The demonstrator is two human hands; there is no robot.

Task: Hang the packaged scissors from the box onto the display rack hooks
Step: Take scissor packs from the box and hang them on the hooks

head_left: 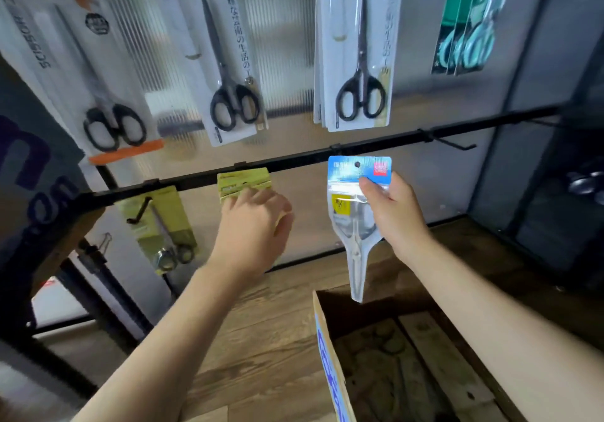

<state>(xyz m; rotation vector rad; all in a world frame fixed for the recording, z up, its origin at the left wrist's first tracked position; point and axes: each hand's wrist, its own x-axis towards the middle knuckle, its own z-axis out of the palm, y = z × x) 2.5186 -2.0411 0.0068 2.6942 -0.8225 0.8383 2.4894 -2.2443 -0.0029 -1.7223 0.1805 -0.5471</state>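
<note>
My right hand pinches a blue-topped clear pack of small scissors just below the black rack bar, its hang hole close under the bar. My left hand grips a stack of yellow-carded scissor packs hanging under the same bar. The open cardboard box sits at the lower right on the wooden shelf, with more packs inside.
Another yellow pack hangs on a hook at the left. Above hang several packs of black-handled scissors and teal ones. An empty hook juts from the bar at the right. A wooden shelf lies below.
</note>
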